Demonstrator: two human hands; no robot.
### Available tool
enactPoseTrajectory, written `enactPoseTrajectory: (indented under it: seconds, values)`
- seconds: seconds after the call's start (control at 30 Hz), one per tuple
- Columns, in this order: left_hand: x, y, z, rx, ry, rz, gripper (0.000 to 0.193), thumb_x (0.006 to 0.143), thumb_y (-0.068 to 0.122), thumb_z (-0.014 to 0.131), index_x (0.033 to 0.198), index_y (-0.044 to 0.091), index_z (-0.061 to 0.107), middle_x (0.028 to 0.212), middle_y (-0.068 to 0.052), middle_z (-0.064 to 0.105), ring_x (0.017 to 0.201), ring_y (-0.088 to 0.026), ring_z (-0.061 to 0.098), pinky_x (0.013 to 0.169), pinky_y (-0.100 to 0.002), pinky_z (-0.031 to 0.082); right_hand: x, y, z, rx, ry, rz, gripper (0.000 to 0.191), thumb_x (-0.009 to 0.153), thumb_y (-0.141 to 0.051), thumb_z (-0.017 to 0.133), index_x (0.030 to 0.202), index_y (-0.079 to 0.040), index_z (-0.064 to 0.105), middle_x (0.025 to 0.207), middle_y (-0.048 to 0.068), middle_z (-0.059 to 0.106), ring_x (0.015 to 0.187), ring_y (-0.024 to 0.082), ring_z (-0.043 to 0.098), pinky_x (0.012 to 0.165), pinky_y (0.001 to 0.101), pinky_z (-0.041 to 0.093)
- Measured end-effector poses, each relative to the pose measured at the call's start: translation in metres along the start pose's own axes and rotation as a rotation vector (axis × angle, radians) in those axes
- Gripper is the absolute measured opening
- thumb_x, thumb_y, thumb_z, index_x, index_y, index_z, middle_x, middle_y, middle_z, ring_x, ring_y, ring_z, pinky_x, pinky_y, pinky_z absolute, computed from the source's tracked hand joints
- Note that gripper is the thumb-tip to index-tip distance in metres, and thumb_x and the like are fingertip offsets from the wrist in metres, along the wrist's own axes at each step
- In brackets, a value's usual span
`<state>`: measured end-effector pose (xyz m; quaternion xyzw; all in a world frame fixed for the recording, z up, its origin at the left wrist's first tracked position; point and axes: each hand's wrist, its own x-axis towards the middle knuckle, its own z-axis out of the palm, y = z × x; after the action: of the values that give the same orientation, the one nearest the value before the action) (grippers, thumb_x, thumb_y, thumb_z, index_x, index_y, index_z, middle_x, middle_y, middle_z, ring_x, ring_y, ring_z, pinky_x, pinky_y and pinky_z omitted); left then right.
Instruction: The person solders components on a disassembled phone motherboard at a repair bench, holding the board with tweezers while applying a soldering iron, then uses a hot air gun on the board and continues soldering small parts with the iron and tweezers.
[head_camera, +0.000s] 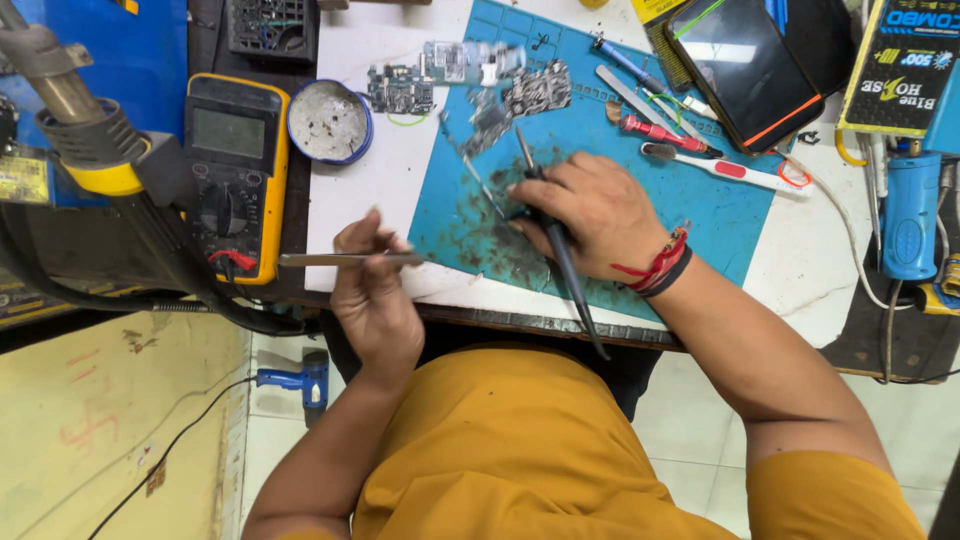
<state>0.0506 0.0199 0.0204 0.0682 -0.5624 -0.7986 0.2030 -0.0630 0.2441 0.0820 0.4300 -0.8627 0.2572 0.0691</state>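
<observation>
The right hand (600, 215) is closed round a soldering iron (553, 235), its tip pointing far toward the circuit boards (500, 95) on the blue mat (700, 215). The left hand (372, 285) pinches tweezers (340, 259) at the mat's near-left edge. The iron's tip could drift onto the mat and scorch it, and the loose boards may slide if nudged.

White worktop (800, 270) with dark chipped front edge; blue mat (700, 210) on it. Pale tiled floor (690, 440) below. Yellowish panel (110, 420) at left. Even, bright light.
</observation>
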Motion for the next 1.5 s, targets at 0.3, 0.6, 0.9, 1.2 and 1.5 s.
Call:
enactPoseTrajectory:
  seconds: [0.3,0.6,0.9,1.2,1.5]
  values:
    - [0.013,0.016,0.008,0.665,-0.265,0.229,0.028,0.099,0.016,0.077,0.126,0.009,0.072,0.114,-0.009,0.068,0.095,-0.015,0.069,0.082,-0.028,0.058,-0.019,0.013,0.010,0.315,0.200,0.136,0.050,0.099,-0.027,0.075,0.135,-0.001,0.052,0.105,0.011,0.065,0.092,0.024,0.064,0.083,0.0364,0.052]
    - [0.029,0.016,0.008,0.524,-0.243,0.017,0.020,0.097,0.003,0.076,0.116,0.000,0.073,0.100,-0.010,0.073,0.082,-0.011,0.069,0.068,-0.025,0.054,-0.049,0.015,0.006,0.526,0.333,0.435,0.018,0.104,-0.003,0.074,0.117,0.000,0.063,0.094,0.007,0.067,0.082,0.008,0.062,0.076,0.0223,0.050]
    - [0.045,-0.017,0.039,0.339,-0.254,-0.102,0.010,0.102,0.005,0.069,0.108,-0.001,0.065,0.094,-0.008,0.076,0.075,-0.008,0.072,0.064,-0.023,0.062,-0.055,0.010,0.016,0.613,0.218,0.491,0.013,0.090,-0.002,0.077,0.095,0.001,0.065,0.079,0.005,0.068,0.066,0.005,0.059,0.059,0.0222,0.044]
    - [0.048,-0.014,0.044,0.450,-0.301,0.007,0.008,0.103,0.006,0.069,0.108,0.002,0.064,0.094,-0.007,0.077,0.073,-0.009,0.072,0.064,-0.023,0.061,-0.043,0.011,0.016,0.582,0.171,0.469,0.012,0.089,-0.002,0.078,0.091,-0.001,0.066,0.078,0.005,0.069,0.064,0.007,0.059,0.058,0.0238,0.045]
    - [0.049,-0.015,0.045,0.501,-0.312,0.019,0.008,0.103,0.007,0.070,0.106,0.004,0.064,0.088,-0.005,0.076,0.066,-0.008,0.070,0.057,-0.022,0.054,-0.039,0.011,0.012,0.533,0.173,0.384,0.012,0.086,-0.003,0.078,0.090,0.000,0.067,0.079,0.008,0.069,0.064,0.011,0.062,0.059,0.0254,0.046]
